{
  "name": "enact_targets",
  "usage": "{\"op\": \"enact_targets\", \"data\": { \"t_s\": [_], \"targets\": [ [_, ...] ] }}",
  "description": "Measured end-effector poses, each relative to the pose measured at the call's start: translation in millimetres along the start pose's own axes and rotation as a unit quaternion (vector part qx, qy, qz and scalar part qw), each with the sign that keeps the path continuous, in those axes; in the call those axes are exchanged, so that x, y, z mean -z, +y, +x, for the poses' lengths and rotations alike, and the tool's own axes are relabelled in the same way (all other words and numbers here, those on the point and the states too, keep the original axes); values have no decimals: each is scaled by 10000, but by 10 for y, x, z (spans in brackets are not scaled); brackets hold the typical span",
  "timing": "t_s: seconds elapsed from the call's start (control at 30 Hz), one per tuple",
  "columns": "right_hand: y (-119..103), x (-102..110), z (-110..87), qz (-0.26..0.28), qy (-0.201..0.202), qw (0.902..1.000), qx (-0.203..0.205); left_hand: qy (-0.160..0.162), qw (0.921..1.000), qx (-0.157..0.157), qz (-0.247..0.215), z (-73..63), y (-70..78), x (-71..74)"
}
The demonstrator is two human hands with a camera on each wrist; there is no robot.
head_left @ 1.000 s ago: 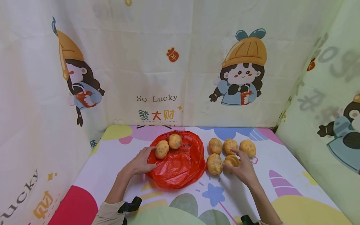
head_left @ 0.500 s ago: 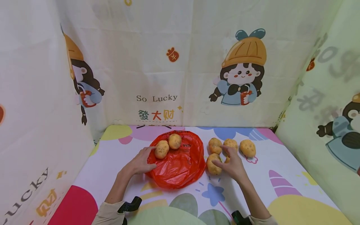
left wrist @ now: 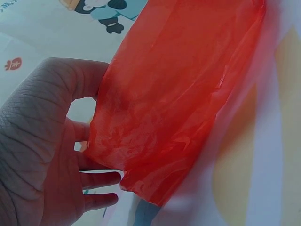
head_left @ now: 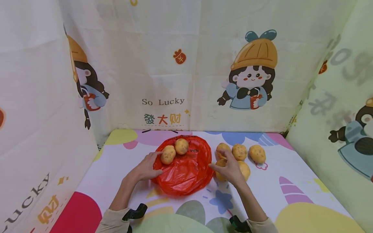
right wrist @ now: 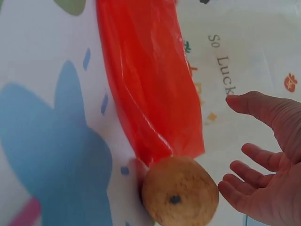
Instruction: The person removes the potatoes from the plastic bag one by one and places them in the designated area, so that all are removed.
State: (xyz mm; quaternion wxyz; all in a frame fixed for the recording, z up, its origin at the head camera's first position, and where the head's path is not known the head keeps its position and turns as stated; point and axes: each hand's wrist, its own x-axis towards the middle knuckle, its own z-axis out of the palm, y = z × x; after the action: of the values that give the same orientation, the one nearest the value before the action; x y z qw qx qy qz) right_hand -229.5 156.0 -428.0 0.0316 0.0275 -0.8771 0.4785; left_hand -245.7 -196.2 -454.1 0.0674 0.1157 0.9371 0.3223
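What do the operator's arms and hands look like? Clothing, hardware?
Left hand and right hand: bare, no gloves. Light beige sleeves end on the forearms; a black, angular device sits at each cuff. No cables visible.

A small booth walled with cloth, in what kind of building cannot be told: pale sheets (head_left: 215, 77) printed with cartoon girls (head_left: 253, 79) and the words "So Lucky" (head_left: 163, 102) hang beyond the hands (head_left: 147, 166) (head_left: 231, 168) and on both sides of them, creases showing, while below the hands a desk (head_left: 116, 171) wears a bright pattern of blobs, stripes and a blue star (head_left: 221, 201)
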Motion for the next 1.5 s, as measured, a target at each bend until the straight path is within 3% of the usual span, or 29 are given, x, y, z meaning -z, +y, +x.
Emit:
{"op": "enact_targets", "data": {
  "t_s": [0.4, 0.8, 1.07, 1.37, 1.5],
  "targets": [
    [-56, -223, 79, 244, -217, 9992, 227, -39, 9999, 84, -47, -10, 40, -5],
    [-209, -430, 144, 180, -277, 9994, 98, -9, 10000, -42, 27, -12, 24, -1],
    [-268, -523, 198, 259, -286, 9992, 83, -26, 10000, 59, -13, -18, 21, 6],
    [-357, -649, 309, 278, -453, 9977, 426, -22, 10000, 24, -2, -11, 15, 8],
    [-375, -699, 359, 445, -588, 9968, 304, -26, 10000, -6, -12, -14, 16, 15]
  ]
}}
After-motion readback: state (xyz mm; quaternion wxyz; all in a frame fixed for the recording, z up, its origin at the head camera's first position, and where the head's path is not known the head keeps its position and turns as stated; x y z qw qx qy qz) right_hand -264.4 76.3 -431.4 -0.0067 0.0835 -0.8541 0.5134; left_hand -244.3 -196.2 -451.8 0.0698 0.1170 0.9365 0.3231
